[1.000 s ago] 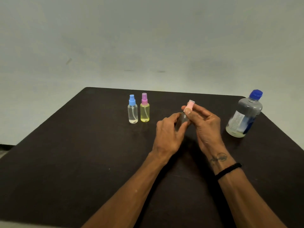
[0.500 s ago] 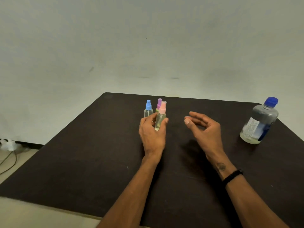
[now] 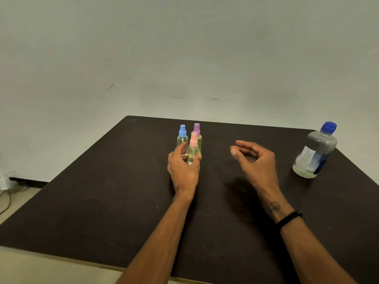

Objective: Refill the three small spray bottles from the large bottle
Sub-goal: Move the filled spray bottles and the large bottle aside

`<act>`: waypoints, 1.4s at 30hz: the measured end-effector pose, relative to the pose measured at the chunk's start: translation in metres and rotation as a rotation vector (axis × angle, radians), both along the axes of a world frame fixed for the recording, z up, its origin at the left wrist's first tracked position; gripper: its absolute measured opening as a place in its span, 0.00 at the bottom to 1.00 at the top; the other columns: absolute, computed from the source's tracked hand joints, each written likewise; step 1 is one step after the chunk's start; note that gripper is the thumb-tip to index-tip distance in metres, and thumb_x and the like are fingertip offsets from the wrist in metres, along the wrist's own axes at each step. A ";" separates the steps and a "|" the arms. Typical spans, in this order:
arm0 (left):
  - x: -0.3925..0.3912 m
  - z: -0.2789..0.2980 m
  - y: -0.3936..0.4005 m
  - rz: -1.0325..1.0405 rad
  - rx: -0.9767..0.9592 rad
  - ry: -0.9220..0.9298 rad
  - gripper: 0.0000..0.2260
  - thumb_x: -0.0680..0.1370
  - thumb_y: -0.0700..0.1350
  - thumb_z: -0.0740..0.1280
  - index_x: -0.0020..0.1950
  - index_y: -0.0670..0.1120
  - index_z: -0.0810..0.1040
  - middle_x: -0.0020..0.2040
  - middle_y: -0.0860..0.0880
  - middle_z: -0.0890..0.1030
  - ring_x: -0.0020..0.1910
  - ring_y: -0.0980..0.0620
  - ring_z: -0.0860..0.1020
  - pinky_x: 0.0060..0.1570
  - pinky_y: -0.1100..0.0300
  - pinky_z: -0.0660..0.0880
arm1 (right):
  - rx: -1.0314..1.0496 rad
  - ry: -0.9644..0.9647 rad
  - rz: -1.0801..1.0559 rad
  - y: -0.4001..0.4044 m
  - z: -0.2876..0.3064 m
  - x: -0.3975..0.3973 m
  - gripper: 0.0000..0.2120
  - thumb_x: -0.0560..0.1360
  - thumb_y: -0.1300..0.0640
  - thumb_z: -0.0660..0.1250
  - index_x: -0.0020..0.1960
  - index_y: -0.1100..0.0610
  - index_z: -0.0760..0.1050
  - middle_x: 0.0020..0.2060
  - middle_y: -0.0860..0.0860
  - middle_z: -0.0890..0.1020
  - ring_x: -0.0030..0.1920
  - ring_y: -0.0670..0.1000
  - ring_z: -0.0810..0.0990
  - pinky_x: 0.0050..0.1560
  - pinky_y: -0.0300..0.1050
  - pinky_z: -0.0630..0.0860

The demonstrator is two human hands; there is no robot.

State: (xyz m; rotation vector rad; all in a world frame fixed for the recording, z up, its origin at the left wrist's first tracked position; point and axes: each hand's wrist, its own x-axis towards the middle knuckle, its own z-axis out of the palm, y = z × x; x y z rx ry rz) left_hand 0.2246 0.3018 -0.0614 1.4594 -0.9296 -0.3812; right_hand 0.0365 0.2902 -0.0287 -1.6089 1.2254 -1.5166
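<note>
Three small spray bottles stand close together at the middle of the dark table (image 3: 102,201). The blue-capped bottle (image 3: 182,137) and the purple-capped bottle (image 3: 197,132) are at the back. In front of them the pink-capped bottle (image 3: 193,148), holding pale yellowish liquid, stands upright with my left hand (image 3: 183,169) gripping its lower body. My right hand (image 3: 254,160) hovers to the right, fingers loosely curled and holding nothing. The large clear bottle (image 3: 315,150) with a blue cap stands at the far right, only a little liquid at its bottom.
A plain pale wall rises behind the table. The table's left edge drops to a light floor, where a cable and a white plug (image 3: 5,181) lie at the far left. The large bottle stands near the table's right edge.
My left hand carried the pink-capped bottle left and set it by the two others. My right hand let go of its cap and now hangs free. The camera view shifted.
</note>
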 end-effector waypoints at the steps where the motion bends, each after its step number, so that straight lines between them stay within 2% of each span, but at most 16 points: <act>1: -0.002 0.002 0.005 0.024 -0.018 -0.006 0.26 0.75 0.46 0.80 0.72 0.52 0.77 0.59 0.53 0.77 0.57 0.52 0.81 0.60 0.47 0.82 | -0.007 -0.016 -0.021 0.003 0.002 -0.005 0.13 0.77 0.57 0.79 0.61 0.54 0.85 0.49 0.45 0.90 0.53 0.40 0.87 0.52 0.31 0.81; 4: -0.012 0.009 0.029 0.049 -0.116 -0.042 0.20 0.76 0.48 0.78 0.66 0.52 0.77 0.53 0.53 0.79 0.49 0.56 0.80 0.53 0.54 0.82 | -0.024 -0.040 -0.142 0.016 0.005 -0.030 0.13 0.78 0.57 0.78 0.61 0.53 0.85 0.49 0.44 0.89 0.53 0.39 0.87 0.52 0.32 0.81; 7: -0.032 0.015 0.056 -0.163 -0.149 -0.097 0.15 0.78 0.48 0.77 0.62 0.54 0.79 0.43 0.54 0.81 0.43 0.57 0.81 0.45 0.66 0.79 | -0.072 -0.042 -0.382 0.028 0.009 -0.068 0.12 0.79 0.56 0.77 0.62 0.53 0.84 0.49 0.42 0.86 0.50 0.37 0.85 0.53 0.36 0.84; 11: -0.079 0.023 0.062 -0.441 -0.111 -0.145 0.12 0.77 0.47 0.77 0.59 0.53 0.82 0.38 0.54 0.82 0.40 0.57 0.82 0.42 0.69 0.78 | -0.103 0.023 -0.663 0.033 0.010 -0.122 0.20 0.76 0.51 0.80 0.66 0.52 0.81 0.56 0.49 0.82 0.51 0.48 0.82 0.55 0.49 0.84; 13: -0.107 0.029 0.053 -0.518 -0.096 -0.142 0.12 0.78 0.46 0.77 0.60 0.52 0.83 0.39 0.54 0.83 0.42 0.59 0.82 0.42 0.71 0.77 | -0.052 0.077 -0.676 0.029 0.010 -0.145 0.31 0.73 0.49 0.82 0.72 0.51 0.76 0.62 0.50 0.77 0.56 0.50 0.80 0.57 0.47 0.81; 16: -0.148 0.038 0.028 -0.604 -0.044 -0.144 0.13 0.80 0.46 0.75 0.64 0.51 0.82 0.45 0.55 0.84 0.46 0.63 0.82 0.44 0.75 0.75 | 0.061 0.158 -0.605 0.016 0.008 -0.167 0.46 0.68 0.45 0.85 0.80 0.49 0.66 0.69 0.52 0.75 0.65 0.52 0.77 0.66 0.51 0.78; 20: -0.191 0.045 -0.007 -0.692 0.065 -0.209 0.19 0.84 0.46 0.68 0.75 0.49 0.75 0.62 0.51 0.83 0.52 0.63 0.79 0.44 0.79 0.71 | 0.138 0.213 -0.441 -0.008 0.003 -0.179 0.54 0.65 0.42 0.85 0.83 0.47 0.60 0.72 0.53 0.78 0.68 0.54 0.80 0.69 0.54 0.79; 23: -0.212 0.048 -0.026 -0.730 0.103 -0.214 0.20 0.87 0.47 0.63 0.79 0.48 0.71 0.70 0.48 0.80 0.60 0.61 0.75 0.51 0.78 0.68 | 0.113 0.252 -0.367 -0.021 0.003 -0.186 0.51 0.66 0.43 0.85 0.82 0.46 0.64 0.70 0.53 0.81 0.64 0.51 0.82 0.66 0.50 0.80; 25: -0.221 0.047 -0.034 -0.737 0.108 -0.201 0.19 0.87 0.47 0.61 0.79 0.48 0.71 0.71 0.49 0.79 0.65 0.58 0.77 0.58 0.71 0.70 | 0.085 0.272 -0.351 -0.026 0.005 -0.190 0.48 0.67 0.44 0.85 0.80 0.47 0.66 0.70 0.52 0.81 0.63 0.50 0.82 0.66 0.48 0.80; 28: -0.229 0.044 -0.046 -0.724 0.087 -0.172 0.17 0.88 0.47 0.60 0.76 0.50 0.73 0.68 0.51 0.80 0.62 0.57 0.77 0.62 0.64 0.74 | 0.060 0.294 -0.307 -0.033 0.005 -0.194 0.46 0.67 0.42 0.84 0.79 0.45 0.67 0.70 0.50 0.81 0.65 0.51 0.82 0.67 0.51 0.81; 30: -0.232 0.042 -0.054 -0.718 0.076 -0.170 0.16 0.88 0.47 0.60 0.75 0.50 0.75 0.67 0.53 0.80 0.59 0.59 0.76 0.60 0.67 0.75 | 0.063 0.294 -0.289 -0.038 0.008 -0.199 0.47 0.65 0.40 0.85 0.78 0.45 0.68 0.69 0.49 0.81 0.64 0.51 0.83 0.67 0.52 0.82; 33: -0.236 0.044 -0.069 -0.728 0.067 -0.188 0.16 0.87 0.46 0.61 0.75 0.50 0.76 0.66 0.54 0.80 0.58 0.62 0.76 0.47 0.78 0.71 | 0.068 0.290 -0.281 -0.049 0.015 -0.210 0.46 0.64 0.42 0.86 0.77 0.45 0.69 0.67 0.50 0.83 0.62 0.51 0.84 0.66 0.52 0.82; 35: -0.239 0.049 -0.083 -0.734 0.070 -0.178 0.15 0.87 0.45 0.61 0.74 0.50 0.76 0.65 0.54 0.80 0.58 0.61 0.77 0.48 0.77 0.71 | 0.067 0.293 -0.281 -0.061 0.022 -0.218 0.45 0.65 0.43 0.86 0.76 0.48 0.70 0.67 0.51 0.83 0.61 0.51 0.85 0.65 0.50 0.82; 37: -0.242 0.056 -0.097 -0.755 0.086 -0.123 0.15 0.87 0.46 0.62 0.73 0.51 0.77 0.66 0.52 0.81 0.61 0.56 0.80 0.59 0.64 0.79 | 0.085 0.299 -0.285 -0.075 0.029 -0.224 0.43 0.65 0.43 0.85 0.75 0.51 0.72 0.66 0.52 0.84 0.58 0.49 0.84 0.61 0.43 0.81; 39: -0.247 0.061 -0.114 -0.795 0.098 -0.073 0.15 0.86 0.47 0.63 0.73 0.51 0.77 0.66 0.50 0.82 0.63 0.52 0.81 0.65 0.50 0.80 | 0.097 0.301 -0.304 -0.093 0.036 -0.230 0.40 0.66 0.43 0.84 0.72 0.53 0.75 0.65 0.53 0.84 0.55 0.48 0.83 0.56 0.38 0.79; 42: -0.256 0.072 -0.142 -0.846 0.087 -0.106 0.15 0.87 0.48 0.61 0.73 0.50 0.77 0.68 0.48 0.81 0.65 0.49 0.80 0.69 0.48 0.77 | 0.093 0.261 -0.358 -0.122 0.044 -0.235 0.39 0.66 0.42 0.84 0.71 0.56 0.77 0.64 0.53 0.85 0.56 0.50 0.84 0.59 0.43 0.81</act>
